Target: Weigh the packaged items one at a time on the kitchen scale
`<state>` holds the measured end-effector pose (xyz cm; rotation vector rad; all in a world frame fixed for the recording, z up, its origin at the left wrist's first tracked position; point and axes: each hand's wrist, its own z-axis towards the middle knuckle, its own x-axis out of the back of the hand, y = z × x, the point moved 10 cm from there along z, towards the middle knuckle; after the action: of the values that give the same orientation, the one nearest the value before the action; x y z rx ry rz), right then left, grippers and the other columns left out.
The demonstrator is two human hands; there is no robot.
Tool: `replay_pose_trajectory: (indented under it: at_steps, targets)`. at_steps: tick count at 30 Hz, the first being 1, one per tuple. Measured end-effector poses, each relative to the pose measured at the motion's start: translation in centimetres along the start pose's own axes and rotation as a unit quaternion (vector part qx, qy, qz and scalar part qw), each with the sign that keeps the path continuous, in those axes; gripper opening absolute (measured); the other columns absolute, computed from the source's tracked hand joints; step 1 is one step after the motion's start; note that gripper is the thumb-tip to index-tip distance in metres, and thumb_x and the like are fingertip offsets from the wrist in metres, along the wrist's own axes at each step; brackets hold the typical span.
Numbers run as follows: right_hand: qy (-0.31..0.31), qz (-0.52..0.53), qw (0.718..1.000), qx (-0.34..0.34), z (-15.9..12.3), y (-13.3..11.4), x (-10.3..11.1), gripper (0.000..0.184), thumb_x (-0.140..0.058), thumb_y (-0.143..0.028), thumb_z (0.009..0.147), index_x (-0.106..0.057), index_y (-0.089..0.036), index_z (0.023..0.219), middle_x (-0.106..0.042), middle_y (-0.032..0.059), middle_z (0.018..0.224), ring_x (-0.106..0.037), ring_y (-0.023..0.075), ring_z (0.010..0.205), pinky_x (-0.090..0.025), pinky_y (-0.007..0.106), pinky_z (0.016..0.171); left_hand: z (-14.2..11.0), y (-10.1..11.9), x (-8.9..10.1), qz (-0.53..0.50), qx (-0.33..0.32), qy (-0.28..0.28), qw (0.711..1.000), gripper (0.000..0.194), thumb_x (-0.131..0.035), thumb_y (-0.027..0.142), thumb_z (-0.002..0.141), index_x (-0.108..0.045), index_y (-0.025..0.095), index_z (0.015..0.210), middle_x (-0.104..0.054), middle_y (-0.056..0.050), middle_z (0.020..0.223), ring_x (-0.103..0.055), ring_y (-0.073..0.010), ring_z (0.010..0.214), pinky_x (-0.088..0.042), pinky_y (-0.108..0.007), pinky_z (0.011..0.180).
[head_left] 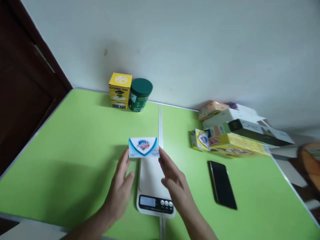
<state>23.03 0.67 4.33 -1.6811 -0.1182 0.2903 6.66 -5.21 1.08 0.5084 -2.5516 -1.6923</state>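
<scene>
Between my two hands is a white and blue soap box point(143, 147) with a shield logo, its printed face toward me. The fingers of my left hand point(120, 186) press against its left end, and those of my right hand point(176, 178) against its right end. Both thumbs stand apart from the box. Beneath it lies a white kitchen scale point(153, 176) with a small display and several round buttons along its front; the box hides the back of the scale. Whether the box touches the scale's platform I cannot tell.
A yellow carton point(120, 91) and a green canister point(140, 95) stand by the wall. On the right lie a black phone point(222, 185), a small yellow soap box point(200, 140), a long yellow box point(237, 146) and stacked cartons point(232, 116). The green table point(82, 140) carries everything.
</scene>
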Motion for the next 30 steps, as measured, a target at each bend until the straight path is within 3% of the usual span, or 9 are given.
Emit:
replay_pose_trajectory:
  at_steps: [2,5,10,14,17,20,24,30]
  targets:
    - [0.021,-0.002,1.0,-0.014,-3.8,1.2,1.8,0.064,-0.06,-0.027,0.077,-0.046,-0.031,0.139,-0.042,-0.0022,0.149,-0.029,0.0277,0.143,-0.019,0.05,0.119,-2.9,-2.8,-1.6,0.003,0.043,-0.037,0.998,0.062,-0.053,0.037,0.087,-0.033,0.041,0.145,-0.026,0.005,0.156,-0.025,-0.0268,0.143,-0.028,-0.044,0.115]
    - [0.042,0.01,0.999,-0.031,-7.4,3.2,3.5,0.062,-0.059,-0.037,0.082,-0.043,-0.031,0.141,-0.039,-0.0001,0.151,-0.029,0.0281,0.143,-0.019,0.049,0.119,-5.1,-5.5,-2.9,0.02,0.056,-0.068,0.996,0.06,-0.052,0.042,0.088,-0.033,0.041,0.145,-0.023,0.007,0.157,-0.024,-0.027,0.144,-0.027,-0.043,0.116]
    - [0.057,0.012,0.997,-0.042,-9.0,5.2,5.1,0.064,-0.06,-0.036,0.08,-0.042,-0.03,0.142,-0.036,0.0006,0.153,-0.025,0.0283,0.144,-0.016,0.052,0.119,-5.3,-7.6,-3.9,0.049,0.069,-0.05,0.995,0.061,-0.054,0.043,0.085,-0.039,0.035,0.144,-0.029,0.002,0.156,-0.027,-0.029,0.143,-0.024,-0.047,0.116]
    - [0.085,0.004,0.996,-0.032,-9.2,5.5,7.3,0.064,-0.057,-0.023,0.077,-0.045,-0.033,0.14,-0.038,-0.0022,0.152,-0.026,0.0264,0.144,-0.017,0.052,0.119,-4.9,-6.5,-3.6,0.055,0.038,-0.016,0.998,0.065,-0.057,0.043,0.083,-0.038,0.033,0.145,-0.028,0.0,0.157,-0.028,-0.0284,0.143,-0.026,-0.044,0.116]
    - [0.149,0.005,0.989,-0.006,-9.7,5.0,10.3,0.066,-0.053,-0.013,0.074,-0.048,-0.034,0.137,-0.041,-0.0041,0.15,-0.027,0.0247,0.144,-0.016,0.051,0.12,-4.7,-4.6,-1.7,0.06,0.009,0.04,0.997,0.065,-0.055,0.041,0.085,-0.033,0.037,0.145,-0.025,0.003,0.158,-0.025,-0.0257,0.144,-0.024,-0.043,0.117]
    - [0.174,0.029,0.984,-0.013,-10.0,5.4,12.2,0.067,-0.051,-0.009,0.071,-0.052,-0.031,0.134,-0.044,-0.0026,0.148,-0.029,0.0258,0.143,-0.018,0.052,0.12,-4.5,-2.5,0.2,0.066,-0.039,0.084,0.994,0.06,-0.057,0.039,0.085,-0.039,0.037,0.143,-0.03,0.003,0.156,-0.023,-0.0228,0.144,-0.018,-0.039,0.119]
    - [0.178,0.044,0.983,-0.021,-10.0,5.7,12.7,0.067,-0.049,-0.007,0.071,-0.053,-0.029,0.133,-0.045,-0.0016,0.147,-0.028,0.0258,0.143,-0.019,0.052,0.12,-4.4,-1.4,1.2,0.065,-0.069,0.101,0.99,0.057,-0.059,0.036,0.084,-0.046,0.037,0.139,-0.034,0.003,0.154,-0.024,-0.0224,0.144,-0.016,-0.037,0.12]
    - [0.165,0.052,0.985,-0.019,-9.7,5.1,11.7,0.067,-0.048,-0.006,0.071,-0.053,-0.03,0.133,-0.045,-0.0029,0.147,-0.028,0.0248,0.143,-0.02,0.05,0.12,-4.4,-1.5,0.6,0.061,-0.079,0.086,0.991,0.053,-0.058,0.035,0.086,-0.046,0.036,0.139,-0.036,0.002,0.153,-0.026,-0.0227,0.143,-0.017,-0.037,0.12]
